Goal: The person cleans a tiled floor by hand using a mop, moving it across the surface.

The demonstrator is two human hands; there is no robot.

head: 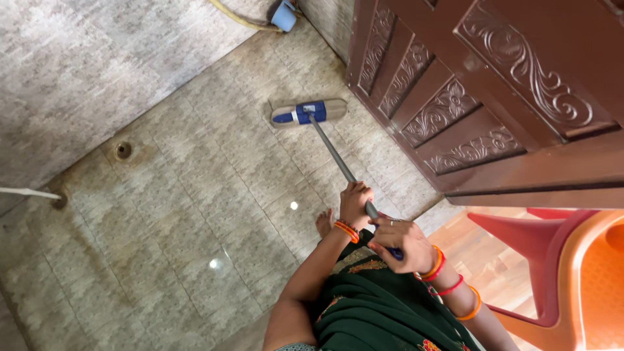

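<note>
A flat mop with a pale pad and blue bracket, the mop head [308, 112], rests on the tiled floor near the base of a carved wooden door. Its grey metal handle [332, 153] slants back toward me. My left hand [355, 203] is wrapped round the handle higher on the shaft. My right hand [402, 240] grips the dark blue end of the handle just behind it. Both wrists carry orange and red bangles. A bare foot [324, 223] shows on the floor below my hands.
A dark brown carved door [481, 97] stands on the right. Red and orange plastic chairs [572, 260] sit at lower right. A floor drain [123, 150] lies at left, a yellow hose with a blue fitting [283, 14] at top. A tiled wall rises at upper left.
</note>
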